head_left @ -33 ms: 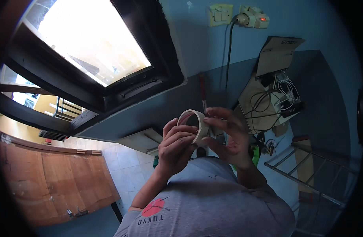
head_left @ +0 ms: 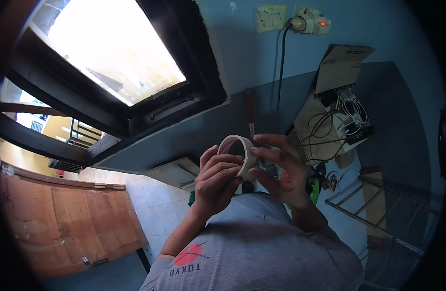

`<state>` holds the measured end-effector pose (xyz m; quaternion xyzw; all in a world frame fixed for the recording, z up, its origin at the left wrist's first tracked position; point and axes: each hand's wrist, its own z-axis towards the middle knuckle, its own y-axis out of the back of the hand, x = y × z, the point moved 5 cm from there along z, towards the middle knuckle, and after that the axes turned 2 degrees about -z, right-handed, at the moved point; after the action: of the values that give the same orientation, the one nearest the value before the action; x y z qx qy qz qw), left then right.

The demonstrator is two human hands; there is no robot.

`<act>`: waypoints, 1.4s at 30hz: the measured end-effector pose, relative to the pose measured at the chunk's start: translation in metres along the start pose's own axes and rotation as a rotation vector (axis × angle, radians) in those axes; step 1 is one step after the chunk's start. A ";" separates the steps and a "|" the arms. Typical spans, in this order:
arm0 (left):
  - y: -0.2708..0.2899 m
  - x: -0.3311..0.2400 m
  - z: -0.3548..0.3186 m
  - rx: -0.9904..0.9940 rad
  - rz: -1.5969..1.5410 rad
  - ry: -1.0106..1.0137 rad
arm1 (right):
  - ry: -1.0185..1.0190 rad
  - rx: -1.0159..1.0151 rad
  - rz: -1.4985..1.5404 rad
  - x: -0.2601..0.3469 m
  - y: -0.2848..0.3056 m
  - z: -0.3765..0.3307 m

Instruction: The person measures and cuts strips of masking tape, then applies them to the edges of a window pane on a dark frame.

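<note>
In front of my chest is a roll of pale tape (head_left: 249,161), held on edge so that its open ring shows. My left hand (head_left: 215,180) is closed on its near left side, with some fingers reaching into the ring. On the right, my right hand (head_left: 286,169) has a fingertip and the thumb against the roll's outer face; its index finger is raised apart. Whether a loose tape end lies under these fingertips is too small to make out.
Beyond the roll, a long red-handled tool (head_left: 250,109) leans at the wall. An opened cardboard box (head_left: 320,104) with cables is at the right, near a metal ladder (head_left: 378,223). The dark-framed window (head_left: 203,63) and a wooden panel (head_left: 72,218) are at the left.
</note>
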<state>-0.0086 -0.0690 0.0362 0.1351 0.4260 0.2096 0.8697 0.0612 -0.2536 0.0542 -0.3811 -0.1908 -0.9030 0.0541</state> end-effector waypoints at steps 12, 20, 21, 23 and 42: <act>-0.019 -0.006 -0.006 0.007 0.223 0.074 | -0.011 -0.122 -0.063 0.006 0.000 -0.026; -0.027 -0.026 0.007 0.241 -0.144 0.160 | -0.452 -0.372 0.279 -0.038 0.022 -0.058; -0.029 -0.023 0.005 0.245 -0.148 0.162 | -0.456 -0.376 0.276 -0.030 0.029 -0.057; -0.035 0.003 -0.004 0.246 -0.030 0.281 | -0.304 -0.360 0.240 -0.012 0.036 -0.057; 0.002 0.011 -0.002 0.365 -0.173 0.257 | -0.333 -0.706 -0.026 -0.032 0.089 -0.042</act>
<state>-0.0043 -0.0616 0.0284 0.2256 0.5739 0.0693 0.7842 0.0778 -0.3535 0.0321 -0.5152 0.1204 -0.8395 -0.1235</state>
